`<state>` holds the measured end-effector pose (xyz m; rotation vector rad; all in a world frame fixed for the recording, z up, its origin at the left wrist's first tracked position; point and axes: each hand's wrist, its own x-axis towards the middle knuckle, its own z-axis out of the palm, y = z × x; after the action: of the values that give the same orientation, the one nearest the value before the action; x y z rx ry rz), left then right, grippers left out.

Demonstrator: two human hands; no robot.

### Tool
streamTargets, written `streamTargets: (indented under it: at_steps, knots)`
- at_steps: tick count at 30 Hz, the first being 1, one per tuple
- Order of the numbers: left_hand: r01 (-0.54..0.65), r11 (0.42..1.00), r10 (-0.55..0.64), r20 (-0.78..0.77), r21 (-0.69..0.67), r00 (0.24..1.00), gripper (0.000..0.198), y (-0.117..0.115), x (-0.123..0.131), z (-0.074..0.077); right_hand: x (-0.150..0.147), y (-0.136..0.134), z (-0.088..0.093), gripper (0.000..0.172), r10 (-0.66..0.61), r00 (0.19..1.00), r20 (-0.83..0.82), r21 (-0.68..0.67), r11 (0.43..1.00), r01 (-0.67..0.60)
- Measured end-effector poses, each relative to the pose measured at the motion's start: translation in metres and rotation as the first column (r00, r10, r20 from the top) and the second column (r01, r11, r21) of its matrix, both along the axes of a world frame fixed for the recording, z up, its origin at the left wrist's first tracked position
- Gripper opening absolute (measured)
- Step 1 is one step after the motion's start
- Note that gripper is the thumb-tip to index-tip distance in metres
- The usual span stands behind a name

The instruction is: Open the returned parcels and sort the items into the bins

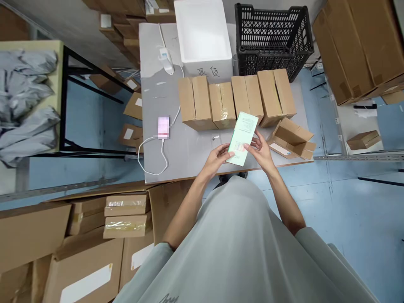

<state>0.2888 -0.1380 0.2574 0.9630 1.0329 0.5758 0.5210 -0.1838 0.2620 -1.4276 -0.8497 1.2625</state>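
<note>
Between my two hands is a light green printed box (243, 134), long and flat, tilted over the front part of the table. My left hand (218, 158) grips its lower left edge, thumb on the face. From the other side my right hand (261, 150) holds its right edge, with the thumb pressed on the printed picture. The fingers behind it are partly hidden. Just right of my right hand lies an open cardboard box (292, 139) with its flaps up. Behind the green box stands a row of several closed brown cartons (197, 101).
On the grey table (189, 155) lie a phone (163, 128) with a white cable and a power strip (166, 61). A white foam bin (206, 67) and a black crate (273, 38) stand at the back. Stacked cartons (126, 214) sit at lower left; grey bags (28, 105) fill a left shelf.
</note>
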Motion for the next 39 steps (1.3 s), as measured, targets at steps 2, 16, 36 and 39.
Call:
streamTargets:
  at_steps: [2, 16, 36, 39]
  knots:
    - [0.008, 0.998, -0.008, -0.008, 0.069, 1.000, 0.083, -0.002, -0.012, -0.002, -0.007, 0.001, 0.003, 0.116, 0.054, 0.998, -0.012, 0.015, 0.998, -0.053]
    - [-0.065, 0.856, 0.216, -0.240, 0.513, 0.946, 0.088, -0.022, -0.078, -0.023, -0.026, -0.008, 0.033, 0.109, 0.157, 0.973, 0.166, -0.007, 0.987, -0.158]
    - [-0.144, 0.907, 0.180, -0.053, 0.395, 0.982, 0.095, -0.028, -0.067, 0.028, -0.040, -0.006, -0.046, 0.060, 0.081, 0.906, -0.415, -0.277, 0.937, -0.211]
    - [-0.169, 0.890, 0.219, -0.073, 0.423, 0.973, 0.092, -0.029, -0.061, 0.028, -0.045, -0.003, -0.045, 0.062, 0.121, 0.951, -0.286, -0.341, 0.914, -0.219]
